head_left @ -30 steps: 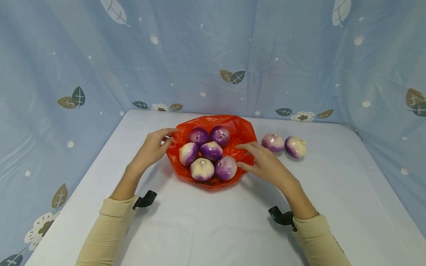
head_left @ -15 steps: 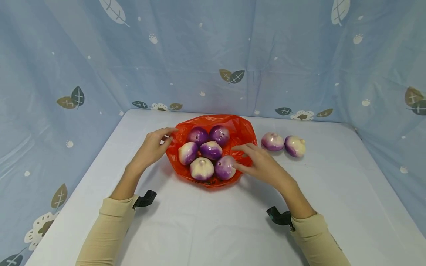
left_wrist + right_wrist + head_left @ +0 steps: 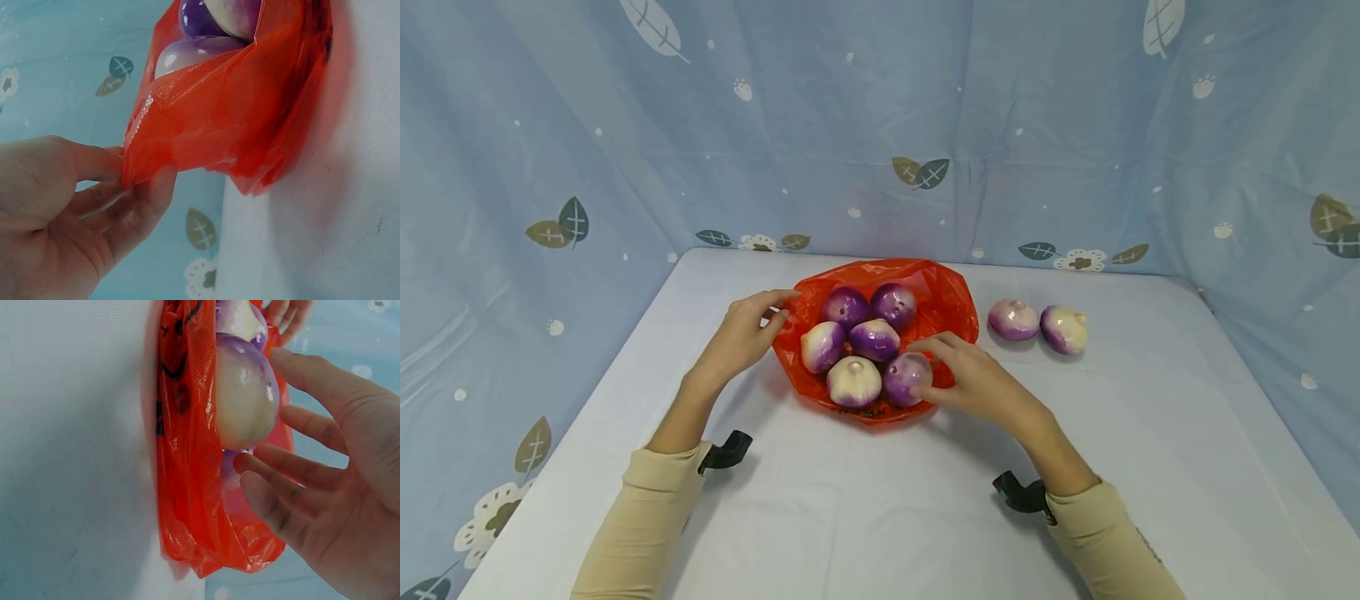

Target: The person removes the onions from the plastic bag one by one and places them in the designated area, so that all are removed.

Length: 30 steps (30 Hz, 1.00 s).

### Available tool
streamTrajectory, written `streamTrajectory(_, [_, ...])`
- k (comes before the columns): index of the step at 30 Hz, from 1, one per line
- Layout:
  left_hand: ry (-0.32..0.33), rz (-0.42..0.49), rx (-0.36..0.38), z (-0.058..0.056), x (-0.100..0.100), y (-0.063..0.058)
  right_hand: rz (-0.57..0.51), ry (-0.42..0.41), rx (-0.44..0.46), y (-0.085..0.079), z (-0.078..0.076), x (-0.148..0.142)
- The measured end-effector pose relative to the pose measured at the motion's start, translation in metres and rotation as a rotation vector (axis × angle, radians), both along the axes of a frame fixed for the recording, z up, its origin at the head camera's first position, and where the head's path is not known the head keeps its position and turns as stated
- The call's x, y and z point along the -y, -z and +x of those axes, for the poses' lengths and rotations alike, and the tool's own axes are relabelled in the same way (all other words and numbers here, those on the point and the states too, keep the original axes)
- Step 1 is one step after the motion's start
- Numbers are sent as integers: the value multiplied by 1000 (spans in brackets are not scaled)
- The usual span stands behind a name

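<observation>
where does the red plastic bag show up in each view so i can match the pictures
Head: the red plastic bag lies near the centre, mouth open.
Left wrist: the bag fills the upper middle, its lower-left edge at the left hand.
Right wrist: the bag runs down the middle, left of the right hand.
Shared landmark: the glossy purple-and-white onions inside it.

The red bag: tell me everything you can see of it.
The red bag looks like thin, shiny, crinkled plastic, slightly see-through, with dark print on its near side. It sits on the white table, mouth up and spread wide, with six purple-and-white onions visible inside. The left hand pinches its left edge; the right hand reaches over its right side, though whether it touches the bag is unclear.
</observation>
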<state>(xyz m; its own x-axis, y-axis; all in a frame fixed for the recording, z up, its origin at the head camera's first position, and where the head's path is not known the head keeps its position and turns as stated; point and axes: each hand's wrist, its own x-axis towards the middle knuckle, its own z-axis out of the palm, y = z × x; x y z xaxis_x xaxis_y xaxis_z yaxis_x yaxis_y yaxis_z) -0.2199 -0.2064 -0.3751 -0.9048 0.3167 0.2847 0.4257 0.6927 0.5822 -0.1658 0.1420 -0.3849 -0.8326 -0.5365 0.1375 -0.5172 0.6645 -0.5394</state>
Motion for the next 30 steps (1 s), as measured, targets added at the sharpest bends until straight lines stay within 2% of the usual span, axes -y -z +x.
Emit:
streamTrajectory(15, [-3, -4, 11, 1, -1, -1, 35, 6, 21, 9, 0, 4])
streamTrajectory(30, [1, 5, 2, 0, 1, 0, 37, 7, 26, 10, -1, 3])
